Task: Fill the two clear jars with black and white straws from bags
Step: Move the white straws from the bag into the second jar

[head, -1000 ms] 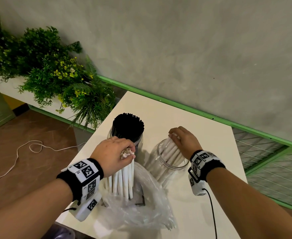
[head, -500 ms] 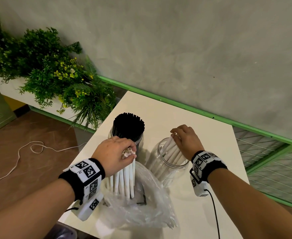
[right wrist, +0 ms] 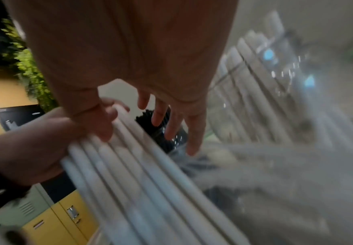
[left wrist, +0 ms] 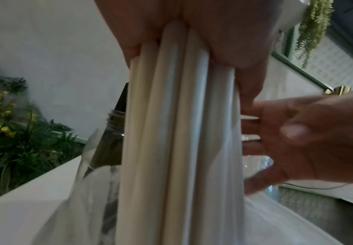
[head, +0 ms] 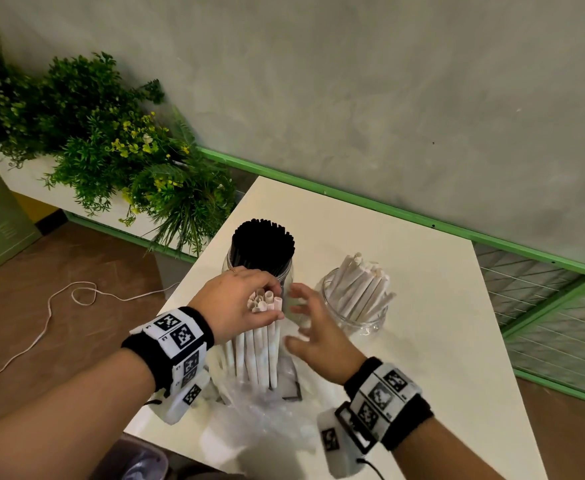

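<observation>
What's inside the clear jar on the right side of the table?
White straws lean inside the right jar, their tops poking above its rim. It is only partly filled. The jar's bottom is hard to make out through the glass.

Perhaps an office: yellow lockers (right wrist: 66, 220), planter greenery (head: 104, 147).
</observation>
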The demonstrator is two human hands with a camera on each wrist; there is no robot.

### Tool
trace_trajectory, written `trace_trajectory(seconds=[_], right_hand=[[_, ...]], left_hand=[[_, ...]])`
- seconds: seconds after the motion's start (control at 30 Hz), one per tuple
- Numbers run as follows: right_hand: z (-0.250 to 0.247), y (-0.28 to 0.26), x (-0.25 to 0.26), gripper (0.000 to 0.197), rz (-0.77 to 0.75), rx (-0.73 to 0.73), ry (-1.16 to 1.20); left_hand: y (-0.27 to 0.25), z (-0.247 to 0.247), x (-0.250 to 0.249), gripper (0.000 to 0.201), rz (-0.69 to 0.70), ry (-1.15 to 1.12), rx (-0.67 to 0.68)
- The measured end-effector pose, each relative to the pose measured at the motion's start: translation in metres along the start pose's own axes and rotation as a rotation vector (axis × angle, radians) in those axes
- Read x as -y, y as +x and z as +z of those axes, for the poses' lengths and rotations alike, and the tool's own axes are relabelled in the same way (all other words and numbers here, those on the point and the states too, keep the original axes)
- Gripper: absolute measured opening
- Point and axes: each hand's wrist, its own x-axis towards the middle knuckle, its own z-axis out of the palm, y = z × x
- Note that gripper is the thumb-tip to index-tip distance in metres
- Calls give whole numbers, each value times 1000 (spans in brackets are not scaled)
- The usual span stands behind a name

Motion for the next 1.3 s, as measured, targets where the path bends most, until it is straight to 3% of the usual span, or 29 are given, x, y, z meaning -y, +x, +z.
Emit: trace_trajectory(seconds=[0.07, 0.13, 0.23, 0.37, 0.5, 0.6, 0.8, 0.97, 1.17, 1.3], right_hand=[[17, 6, -10, 83, 32, 69, 49], [29, 13, -22, 86, 31, 28, 33], [37, 18, -35, 83, 42, -26, 0], [38, 23, -37, 74, 25, -27, 15], [40, 30, -31, 65, -58, -53, 78], [37, 32, -29, 53, -33, -78, 108], [31, 29, -28, 33, -29, -108, 70], [35, 29, -25, 31, -29, -156, 200], [40, 22, -21, 23, -128, -236, 114], [38, 19, -21, 36, -130, -254, 26]], left_hand=[[0, -2, 1, 53, 20, 16, 16], [-2, -5, 0, 57, 29, 126, 4], [-14, -8, -2, 63, -14, 282, -44], [-30, -4, 4, 71, -52, 203, -63], [-29, -1, 10, 62, -28, 109, -77], [-30, 0, 14, 56, -13, 39, -94], [-32, -1, 14, 52, -28, 98, -77], [-31, 1, 13, 49, -52, 122, -83], [-29, 4, 11, 38, -8, 150, -118], [-30, 5, 5, 38, -6, 167, -150]])
